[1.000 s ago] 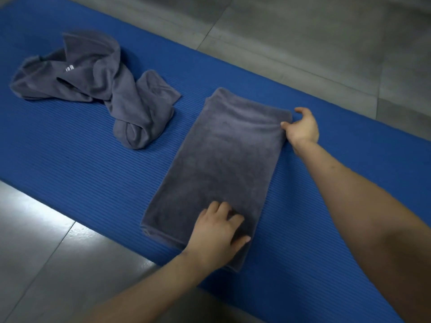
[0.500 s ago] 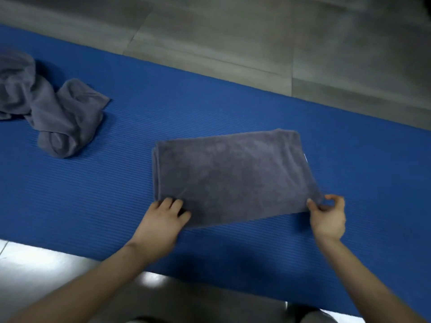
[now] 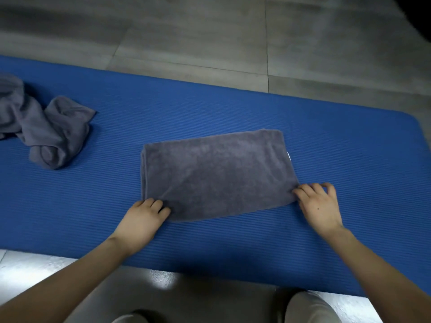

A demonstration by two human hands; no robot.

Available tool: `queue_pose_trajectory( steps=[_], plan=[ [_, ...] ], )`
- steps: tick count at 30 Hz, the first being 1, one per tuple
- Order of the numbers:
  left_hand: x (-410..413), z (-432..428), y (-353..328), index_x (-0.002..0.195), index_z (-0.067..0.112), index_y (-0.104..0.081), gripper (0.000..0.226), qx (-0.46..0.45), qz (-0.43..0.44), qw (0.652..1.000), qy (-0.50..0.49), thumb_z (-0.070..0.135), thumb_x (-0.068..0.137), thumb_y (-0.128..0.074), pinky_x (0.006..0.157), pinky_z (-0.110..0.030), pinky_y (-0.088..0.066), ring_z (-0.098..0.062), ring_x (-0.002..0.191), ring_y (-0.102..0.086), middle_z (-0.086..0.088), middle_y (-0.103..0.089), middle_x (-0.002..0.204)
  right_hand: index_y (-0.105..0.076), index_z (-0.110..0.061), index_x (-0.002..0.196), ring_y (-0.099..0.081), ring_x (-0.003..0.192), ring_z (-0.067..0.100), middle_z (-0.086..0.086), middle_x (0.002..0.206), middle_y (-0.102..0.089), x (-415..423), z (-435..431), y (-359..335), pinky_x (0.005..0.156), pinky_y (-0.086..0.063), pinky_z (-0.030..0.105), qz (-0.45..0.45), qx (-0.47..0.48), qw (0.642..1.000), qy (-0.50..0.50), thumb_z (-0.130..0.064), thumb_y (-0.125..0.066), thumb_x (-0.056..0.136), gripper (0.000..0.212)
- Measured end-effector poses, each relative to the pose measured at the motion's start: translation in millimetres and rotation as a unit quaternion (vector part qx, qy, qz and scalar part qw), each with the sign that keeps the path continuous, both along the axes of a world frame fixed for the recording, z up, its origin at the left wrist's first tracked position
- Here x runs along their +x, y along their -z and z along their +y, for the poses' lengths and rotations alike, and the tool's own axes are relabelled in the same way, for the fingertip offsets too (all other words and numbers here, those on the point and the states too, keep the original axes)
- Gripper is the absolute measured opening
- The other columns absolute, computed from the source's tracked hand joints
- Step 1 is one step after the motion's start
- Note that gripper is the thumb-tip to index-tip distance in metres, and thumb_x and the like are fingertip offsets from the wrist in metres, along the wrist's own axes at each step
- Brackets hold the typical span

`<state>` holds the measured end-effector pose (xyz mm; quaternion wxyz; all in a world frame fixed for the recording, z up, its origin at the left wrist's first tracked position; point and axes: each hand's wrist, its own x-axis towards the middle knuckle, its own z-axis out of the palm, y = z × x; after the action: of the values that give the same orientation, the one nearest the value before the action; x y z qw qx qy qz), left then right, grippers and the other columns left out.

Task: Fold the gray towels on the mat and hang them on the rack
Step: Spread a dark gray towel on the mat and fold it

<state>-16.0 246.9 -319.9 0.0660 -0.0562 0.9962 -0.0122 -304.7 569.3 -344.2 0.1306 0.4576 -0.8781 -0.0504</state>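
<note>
Mat (image 3: 233, 108): blue, ribbed, lying across the grey tiled floor (image 3: 210, 31); its rounded far-right corner shows.
Folded towel (image 3: 217, 173): grey, a flat rectangle at mid-mat, long side running left to right; a small white tag shows at its right edge.
Loose towel (image 3: 53, 131): grey, crumpled in a heap at the far left of the mat, well apart from the folded one.
Left hand (image 3: 142, 217): fingers curled, gripping the folded towel's near-left corner.
Right hand (image 3: 319, 206): fingers bent, pinching the near-right corner.
Hands: set apart, one at each near corner.
Knee (image 3: 310, 308): pale trousers at the near edge, off the mat.
</note>
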Motion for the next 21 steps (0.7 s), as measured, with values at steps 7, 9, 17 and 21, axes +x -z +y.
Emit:
queue_pose_trajectory(
  steps=[7, 9, 17, 21],
  plan=[
    [17, -15, -20, 0.089, 0.023, -0.064, 0.013, 0.113, -0.068, 0.989, -0.072, 0.026, 0.078, -0.072, 0.071, -0.027, -0.048, -0.012, 0.082, -0.059, 0.011, -0.058, 0.087, -0.065, -0.015, 0.071, -0.059, 0.070, 0.025, -0.002, 0.072, -0.061, 30, 14, -24, 0.085, -0.033, 0.043, -0.072, 0.052, 0.995, -0.037, -0.017, -0.042, 0.073, 0.024],
    [22, -22, -30, 0.097, 0.027, -0.061, 0.010, 0.204, -0.183, 0.958, -0.086, 0.030, 0.088, -0.060, 0.076, -0.017, -0.039, -0.001, 0.085, -0.052, 0.016, -0.053, 0.089, -0.065, -0.022, 0.069, -0.062, 0.074, 0.022, -0.007, 0.075, -0.062, 40, 25, -35, 0.083, -0.031, 0.037, -0.165, 0.079, 0.983, -0.014, -0.025, -0.039, 0.068, 0.026],
    [8, -65, -55, 0.083, 0.032, -0.069, 0.008, 0.524, -0.115, 0.804, -0.256, 0.026, 0.079, -0.069, 0.075, -0.022, -0.045, -0.003, 0.076, -0.061, 0.008, -0.069, 0.078, -0.067, -0.017, 0.087, -0.060, 0.089, -0.005, -0.007, 0.093, -0.069, 26, 11, -80, 0.082, -0.041, 0.003, -0.593, -0.238, 0.749, 0.171, 0.009, -0.057, 0.084, 0.028],
    [-20, -73, -50, 0.090, 0.018, -0.070, 0.012, 0.533, 0.059, 0.762, -0.363, 0.009, 0.088, -0.061, 0.081, -0.019, -0.043, -0.010, 0.092, -0.061, 0.000, -0.070, 0.094, -0.063, -0.014, 0.097, -0.064, 0.079, -0.005, -0.002, 0.086, -0.071, 4, -22, -71, 0.075, -0.047, 0.006, -0.592, -0.353, 0.688, 0.229, -0.002, -0.055, 0.091, 0.015]
  ],
)
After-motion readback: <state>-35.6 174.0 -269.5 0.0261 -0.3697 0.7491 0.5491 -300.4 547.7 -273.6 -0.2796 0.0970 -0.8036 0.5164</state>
